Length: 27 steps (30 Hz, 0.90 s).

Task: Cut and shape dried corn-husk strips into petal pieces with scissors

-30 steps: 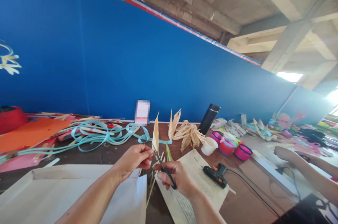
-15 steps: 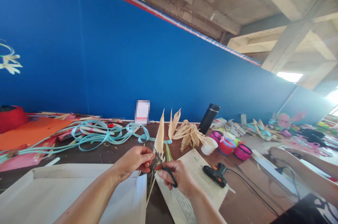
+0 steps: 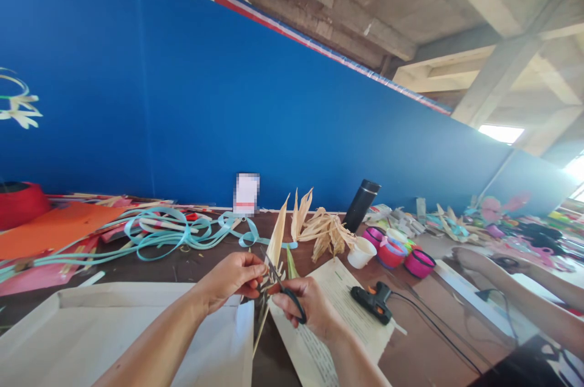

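My left hand (image 3: 232,277) pinches the base of a pale dried corn husk strip (image 3: 277,236) that points up and slightly right above the table. My right hand (image 3: 306,305) grips small black-handled scissors (image 3: 283,291), their blades at the husk's lower end right beside my left fingertips. Both hands hover over a printed paper sheet (image 3: 340,308) and the edge of a large white envelope (image 3: 137,338).
A pile of dried husks (image 3: 322,230), a white cup (image 3: 361,252), pink tape rolls (image 3: 420,263), a black flask (image 3: 361,204) and a black glue gun (image 3: 374,302) with cable lie ahead. Light-blue ribbon (image 3: 164,230) and orange paper (image 3: 50,227) are at left. Another person's arm (image 3: 515,289) reaches in from the right.
The husk strip has tilted from upright toward the right. My hands have stayed together at its base. The other person's hand at right has shifted a little further back.
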Each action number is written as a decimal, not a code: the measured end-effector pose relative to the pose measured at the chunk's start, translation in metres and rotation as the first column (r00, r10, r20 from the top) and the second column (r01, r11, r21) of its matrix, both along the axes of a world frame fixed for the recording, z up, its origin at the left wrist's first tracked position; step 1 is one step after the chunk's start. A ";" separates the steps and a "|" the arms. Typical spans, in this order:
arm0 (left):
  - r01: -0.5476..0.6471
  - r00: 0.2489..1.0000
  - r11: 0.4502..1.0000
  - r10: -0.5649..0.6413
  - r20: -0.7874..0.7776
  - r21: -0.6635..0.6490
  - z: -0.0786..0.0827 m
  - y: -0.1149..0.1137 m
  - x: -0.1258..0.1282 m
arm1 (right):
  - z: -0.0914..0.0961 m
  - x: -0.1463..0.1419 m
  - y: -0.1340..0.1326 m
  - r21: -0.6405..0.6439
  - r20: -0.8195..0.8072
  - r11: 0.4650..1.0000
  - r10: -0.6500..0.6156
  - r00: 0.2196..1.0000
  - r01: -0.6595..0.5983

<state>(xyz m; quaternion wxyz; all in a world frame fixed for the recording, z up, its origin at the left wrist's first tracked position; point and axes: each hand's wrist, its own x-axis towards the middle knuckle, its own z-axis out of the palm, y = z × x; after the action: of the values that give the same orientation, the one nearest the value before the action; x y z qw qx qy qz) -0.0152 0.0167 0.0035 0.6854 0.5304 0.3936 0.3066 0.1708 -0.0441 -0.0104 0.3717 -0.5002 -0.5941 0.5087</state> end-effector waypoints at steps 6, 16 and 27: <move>-0.033 0.999 0.999 0.033 -0.003 -0.006 0.002 -0.001 0.002 | -0.002 0.000 0.000 0.007 -0.006 1.000 -0.022 1.000 0.022; -0.044 0.999 0.998 0.045 -0.026 0.040 -0.002 -0.002 0.006 | 0.000 -0.005 0.001 -0.019 -0.033 1.000 -0.003 0.999 0.003; -0.019 0.999 0.999 0.021 -0.028 0.044 0.000 -0.003 0.007 | -0.001 -0.003 0.000 0.009 -0.017 1.000 0.005 1.000 -0.005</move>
<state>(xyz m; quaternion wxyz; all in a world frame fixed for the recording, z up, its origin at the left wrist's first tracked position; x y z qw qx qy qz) -0.0087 0.0138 0.0034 0.6649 0.5456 0.4019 0.3143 0.1678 -0.0438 -0.0116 0.3777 -0.4925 -0.5946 0.5111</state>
